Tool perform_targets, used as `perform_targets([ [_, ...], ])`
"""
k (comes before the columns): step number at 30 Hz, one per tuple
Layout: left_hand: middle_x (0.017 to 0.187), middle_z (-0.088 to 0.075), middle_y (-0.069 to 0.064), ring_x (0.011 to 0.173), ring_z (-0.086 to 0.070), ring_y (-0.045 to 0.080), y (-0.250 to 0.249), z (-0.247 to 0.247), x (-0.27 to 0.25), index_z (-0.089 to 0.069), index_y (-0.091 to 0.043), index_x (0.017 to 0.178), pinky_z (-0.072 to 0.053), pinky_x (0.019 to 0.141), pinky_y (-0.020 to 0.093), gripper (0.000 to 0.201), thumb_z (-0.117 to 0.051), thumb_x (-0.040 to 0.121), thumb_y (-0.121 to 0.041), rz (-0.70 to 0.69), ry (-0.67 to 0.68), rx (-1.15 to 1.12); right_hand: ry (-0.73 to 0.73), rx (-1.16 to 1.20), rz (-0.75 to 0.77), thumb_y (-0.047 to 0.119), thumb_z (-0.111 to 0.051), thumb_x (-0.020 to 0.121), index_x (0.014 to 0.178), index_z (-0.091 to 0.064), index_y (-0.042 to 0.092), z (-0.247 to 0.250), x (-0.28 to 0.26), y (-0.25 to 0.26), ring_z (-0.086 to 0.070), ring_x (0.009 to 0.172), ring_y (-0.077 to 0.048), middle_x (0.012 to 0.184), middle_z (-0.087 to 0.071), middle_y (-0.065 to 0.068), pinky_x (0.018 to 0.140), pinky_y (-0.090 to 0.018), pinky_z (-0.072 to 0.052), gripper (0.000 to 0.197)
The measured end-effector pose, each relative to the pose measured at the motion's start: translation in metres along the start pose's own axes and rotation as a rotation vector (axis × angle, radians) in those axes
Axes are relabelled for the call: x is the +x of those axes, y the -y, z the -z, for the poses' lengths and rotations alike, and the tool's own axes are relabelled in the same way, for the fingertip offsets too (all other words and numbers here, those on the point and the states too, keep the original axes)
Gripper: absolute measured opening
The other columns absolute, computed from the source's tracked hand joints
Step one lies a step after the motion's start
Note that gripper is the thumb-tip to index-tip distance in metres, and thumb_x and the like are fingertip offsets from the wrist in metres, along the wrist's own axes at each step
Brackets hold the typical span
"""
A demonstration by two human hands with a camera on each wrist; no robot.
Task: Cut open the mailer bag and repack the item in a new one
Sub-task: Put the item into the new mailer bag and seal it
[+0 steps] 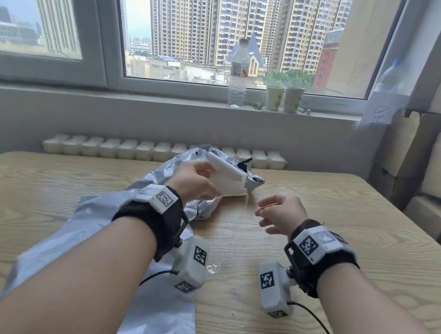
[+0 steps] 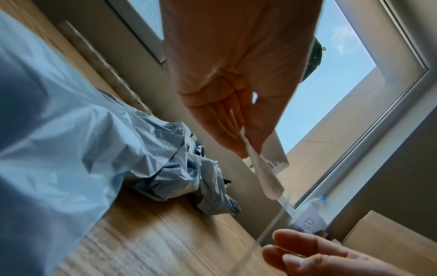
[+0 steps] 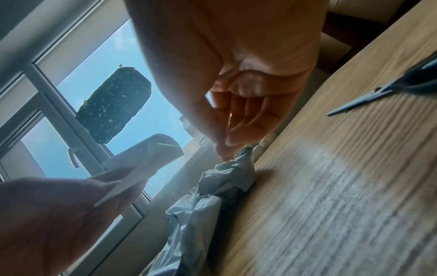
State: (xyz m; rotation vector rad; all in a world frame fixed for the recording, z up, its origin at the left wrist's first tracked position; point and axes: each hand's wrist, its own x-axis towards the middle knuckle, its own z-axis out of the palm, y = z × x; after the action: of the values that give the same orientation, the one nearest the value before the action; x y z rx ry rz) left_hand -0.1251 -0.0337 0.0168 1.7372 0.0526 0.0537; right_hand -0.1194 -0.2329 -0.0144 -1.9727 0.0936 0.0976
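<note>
Left hand [image 1: 196, 181] pinches the white packet [image 1: 228, 175] up off the crumpled mailer bag [image 1: 186, 155], prob for repacking. Right hand [image 1: 281, 213] is curled alongside, can't tell if gripping anything.

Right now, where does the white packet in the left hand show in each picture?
Head: white packet above centre, in the left hand.
Left wrist: white packet right of centre.
Right wrist: white packet lower left.
Shared landmark: crumpled grey mailer bag.

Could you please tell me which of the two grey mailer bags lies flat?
The near bag, under the left forearm; the far bag, beside the left hand, is crumpled.
</note>
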Motion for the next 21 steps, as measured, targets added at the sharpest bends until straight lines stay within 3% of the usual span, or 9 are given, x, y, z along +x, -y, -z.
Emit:
perform_targets([
  [3, 0.114, -0.066, 0.015, 0.105, -0.065, 0.031, 0.0, 0.003, 0.0, -0.061, -0.003, 0.119, -0.059, 0.079, 0.037, 0.057, -0.062, 0.069, 0.024, -0.006, -0.022, -0.028, -0.051, 0.066, 0.039, 0.004, -0.064, 0.086, 0.094, -0.063, 0.012, -0.001, -0.002, 0.006, -0.066, 0.068, -0.015, 0.1, -0.069, -0.013, 0.053, -0.025, -0.052, 0.011],
  [6, 0.112, -0.067, 0.016, 0.103, -0.066, 0.031, 0.001, 0.008, -0.002, -0.062, -0.003, 0.118, -0.058, 0.082, 0.041, 0.058, -0.063, 0.067, 0.024, -0.01, -0.041, -0.032, 0.227, 0.376, -0.017, 0.003, -0.067, 0.084, 0.117, -0.055, 0.012, -0.007, -0.011, 0.014, -0.07, 0.071, -0.02, 0.108, -0.068, -0.013, 0.056, -0.026, -0.056, 0.035],
  [8, 0.111, -0.068, 0.016, 0.102, -0.067, 0.031, 0.001, 0.011, -0.002, -0.061, -0.002, 0.12, -0.058, 0.083, 0.043, 0.059, -0.064, 0.067, 0.024, -0.016, -0.048, -0.019, 0.356, 0.473, -0.029, -0.004, -0.066, 0.083, 0.117, -0.052, 0.012, -0.013, -0.016, 0.017, -0.071, 0.077, -0.024, 0.105, -0.07, -0.016, 0.061, -0.028, -0.059, 0.04],
  [11, 0.113, -0.066, 0.017, 0.103, -0.066, 0.033, 0.0, 0.013, -0.004, -0.061, -0.003, 0.122, -0.058, 0.082, 0.044, 0.061, -0.063, 0.067, 0.024, -0.026, -0.06, 0.011, 0.249, 0.316, -0.015, -0.005, -0.068, 0.081, 0.108, -0.059, -0.001, -0.016, -0.015, 0.016, -0.07, 0.07, -0.022, 0.085, -0.072, -0.016, 0.063, -0.026, -0.06, 0.028],
  [15, 0.114, -0.056, 0.012, 0.1, -0.063, 0.031, 0.0, 0.012, -0.008, -0.06, -0.004, 0.124, -0.06, 0.075, 0.034, 0.057, -0.057, 0.074, 0.024, 0.007, -0.042, 0.041, 0.042, 0.143, -0.028, -0.002, -0.071, 0.08, 0.082, -0.065, 0.001, -0.011, -0.009, 0.011, -0.069, 0.07, -0.021, 0.084, -0.071, -0.017, 0.067, -0.027, -0.059, 0.007],
  [17, 0.113, -0.058, 0.013, 0.1, -0.064, 0.03, 0.001, 0.012, -0.009, -0.062, -0.002, 0.12, -0.058, 0.079, 0.035, 0.054, -0.054, 0.074, 0.024, 0.025, -0.038, 0.037, 0.033, 0.101, -0.009, -0.002, -0.071, 0.08, 0.079, -0.065, 0.002, -0.01, -0.01, 0.012, -0.068, 0.069, -0.02, 0.083, -0.071, -0.017, 0.066, -0.026, -0.059, 0.008],
  [21, 0.105, -0.067, 0.013, 0.087, -0.066, 0.022, 0.004, 0.013, -0.003, -0.066, -0.005, 0.113, -0.058, 0.075, 0.03, 0.046, -0.064, 0.073, 0.017, 0.004, -0.106, 0.035, 0.088, 0.063, 0.034, -0.002, -0.072, 0.08, 0.08, -0.067, 0.003, -0.009, -0.015, 0.013, -0.067, 0.067, -0.018, 0.079, -0.07, -0.014, 0.061, -0.022, -0.058, 0.007],
])
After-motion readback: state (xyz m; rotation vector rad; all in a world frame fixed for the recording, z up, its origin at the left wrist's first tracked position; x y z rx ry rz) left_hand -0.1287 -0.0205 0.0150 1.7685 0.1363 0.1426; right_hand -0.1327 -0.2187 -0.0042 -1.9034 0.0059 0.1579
